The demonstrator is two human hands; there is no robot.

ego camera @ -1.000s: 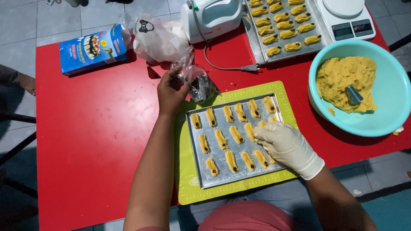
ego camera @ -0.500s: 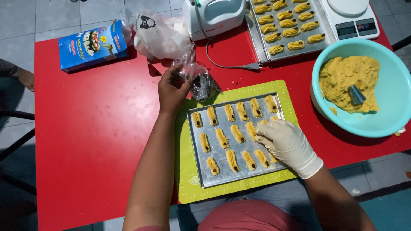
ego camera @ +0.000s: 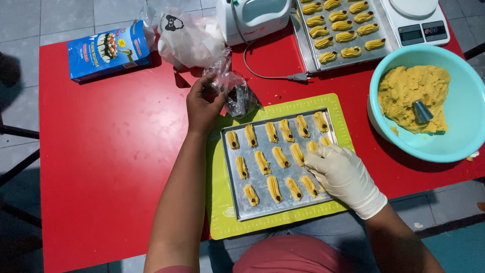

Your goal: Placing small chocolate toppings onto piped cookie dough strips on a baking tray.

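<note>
My left hand (ego camera: pixel 203 105) is bare and grips the neck of a small clear plastic bag (ego camera: pixel 236 95) of dark bits, just above the tray's left corner. My right hand (ego camera: pixel 342 176) wears a white glove and rests over the right part of a metal baking tray (ego camera: pixel 234 188), fingertips on a piped yellow cookie (ego camera: pixel 313 147). The tray holds several rows of piped yellow dough strips, each with a dark dot at one end. It lies on a lime green mat (ego camera: pixel 218 212) on the red table (ego camera: pixel 111 151).
A turquoise bowl (ego camera: pixel 454 146) of yellow dough with a metal piping nozzle (ego camera: pixel 422 111) stands at right. Behind are a second tray of cookies (ego camera: pixel 303 43), a white scale (ego camera: pixel 419 23), a white hand mixer (ego camera: pixel 252 17) with cord, a white plastic bag (ego camera: pixel 189 38) and a blue box (ego camera: pixel 106 49).
My right hand has shifted slightly over the right rows of cookies. My left hand stays on the small bag.
</note>
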